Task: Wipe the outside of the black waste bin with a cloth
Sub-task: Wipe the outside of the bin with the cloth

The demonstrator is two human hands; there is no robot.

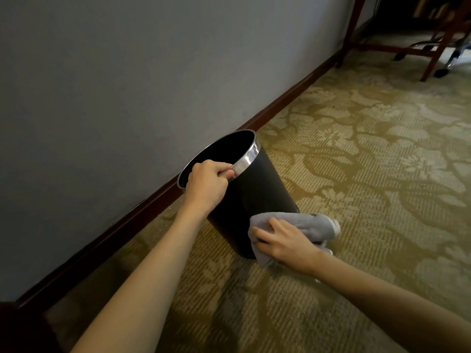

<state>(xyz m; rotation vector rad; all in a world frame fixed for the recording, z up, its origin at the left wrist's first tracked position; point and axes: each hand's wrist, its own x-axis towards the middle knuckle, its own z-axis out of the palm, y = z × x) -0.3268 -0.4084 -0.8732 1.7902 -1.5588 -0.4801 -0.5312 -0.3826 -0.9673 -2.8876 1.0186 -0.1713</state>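
The black waste bin point(254, 189) with a shiny metal rim stands tilted on the carpet, close to the wall, its open top turned up and to the left. My left hand point(207, 183) grips the near side of that rim, fingers curled over the edge. Low on the bin's right side, near its base, my right hand point(281, 240) presses a grey cloth point(308, 224) against the black wall. The cloth bunches out to the right of my fingers and hides the bin's lower right edge.
A grey wall point(127, 85) with a dark wooden skirting board point(280, 103) runs along the left. Patterned beige carpet point(369, 161) spreads to the right. At the far top right stand wooden table legs point(433, 59) and the wheeled base of a chair point(443, 71).
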